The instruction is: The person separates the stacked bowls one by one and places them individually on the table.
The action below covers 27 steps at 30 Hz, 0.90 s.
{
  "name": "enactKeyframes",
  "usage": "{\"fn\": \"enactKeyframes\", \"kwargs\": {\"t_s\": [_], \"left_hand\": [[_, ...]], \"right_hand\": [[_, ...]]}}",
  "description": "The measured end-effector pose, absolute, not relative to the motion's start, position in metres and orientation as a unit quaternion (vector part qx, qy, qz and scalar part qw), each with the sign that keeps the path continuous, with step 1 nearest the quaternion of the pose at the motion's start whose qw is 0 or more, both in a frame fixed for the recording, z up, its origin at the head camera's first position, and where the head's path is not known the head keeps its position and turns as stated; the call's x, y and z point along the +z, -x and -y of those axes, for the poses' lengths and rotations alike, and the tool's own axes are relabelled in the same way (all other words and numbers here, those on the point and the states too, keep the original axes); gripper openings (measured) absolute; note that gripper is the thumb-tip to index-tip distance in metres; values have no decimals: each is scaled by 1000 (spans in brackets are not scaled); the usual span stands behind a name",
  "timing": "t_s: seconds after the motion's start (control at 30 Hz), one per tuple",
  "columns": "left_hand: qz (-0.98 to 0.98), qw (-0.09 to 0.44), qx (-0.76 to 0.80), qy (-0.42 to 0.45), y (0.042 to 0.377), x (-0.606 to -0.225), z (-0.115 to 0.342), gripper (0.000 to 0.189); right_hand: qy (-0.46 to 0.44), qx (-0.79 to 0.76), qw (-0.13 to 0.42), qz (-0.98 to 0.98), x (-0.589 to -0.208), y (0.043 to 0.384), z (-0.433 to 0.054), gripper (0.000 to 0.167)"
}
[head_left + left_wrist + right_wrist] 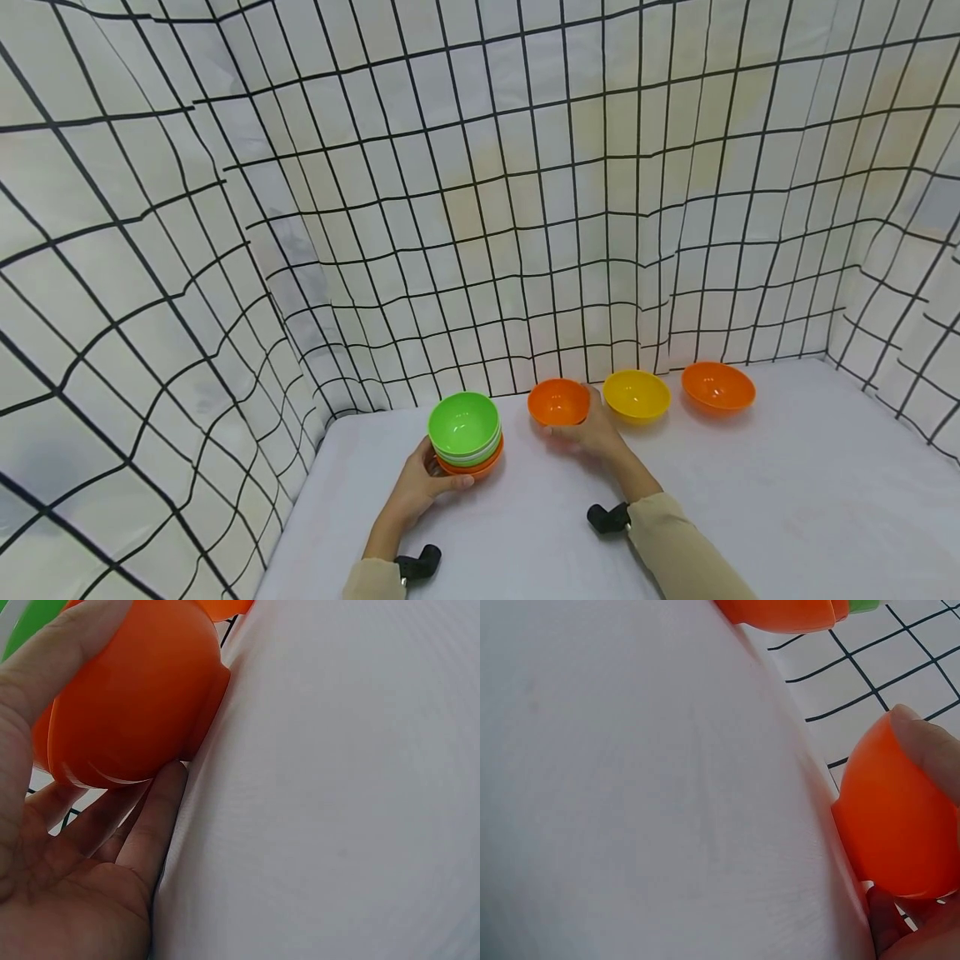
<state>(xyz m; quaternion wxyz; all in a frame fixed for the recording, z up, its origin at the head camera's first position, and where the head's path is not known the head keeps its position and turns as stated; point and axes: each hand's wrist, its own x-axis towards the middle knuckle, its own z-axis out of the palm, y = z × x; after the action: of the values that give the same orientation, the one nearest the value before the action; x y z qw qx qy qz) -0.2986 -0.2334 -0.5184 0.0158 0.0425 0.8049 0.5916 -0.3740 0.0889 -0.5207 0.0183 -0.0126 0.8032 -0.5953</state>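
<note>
A stack of bowls stands toward the left of the table, a green bowl (463, 423) on top and an orange bowl (139, 690) at the bottom. My left hand (422, 482) holds this stack low on its side, thumb at the front and fingers behind. In the left wrist view, the fingertips reach under the orange curve beside its foot. To the right, a single orange bowl (557, 403) sits near the back of the table. My right hand (594, 427) grips it from its right side, the thumb (922, 746) on its near wall and the other fingers around it.
A yellow bowl (636, 397) stands just right of my right hand, and another orange bowl (717, 387) is farther right. All are on a white-covered table (817, 483). Behind and to the left rises a white wall covering (480, 208) with a black grid.
</note>
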Motion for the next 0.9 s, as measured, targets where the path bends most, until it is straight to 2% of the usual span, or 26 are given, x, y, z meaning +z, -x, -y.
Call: {"fn": "enactKeyframes", "kwargs": {"t_s": [0.27,0.6,0.9], "left_hand": [[-806,13,590,-45,299,-519,234,100],[-805,15,591,-51,299,-520,234,101],[-801,14,596,-49,300,-522,235,99]], "right_hand": [[4,-588,15,-808,-518,372,-89,119],[-9,-576,21,-817,-517,373,-88,125],[-12,-580,24,-814,-516,372,-87,123]]}}
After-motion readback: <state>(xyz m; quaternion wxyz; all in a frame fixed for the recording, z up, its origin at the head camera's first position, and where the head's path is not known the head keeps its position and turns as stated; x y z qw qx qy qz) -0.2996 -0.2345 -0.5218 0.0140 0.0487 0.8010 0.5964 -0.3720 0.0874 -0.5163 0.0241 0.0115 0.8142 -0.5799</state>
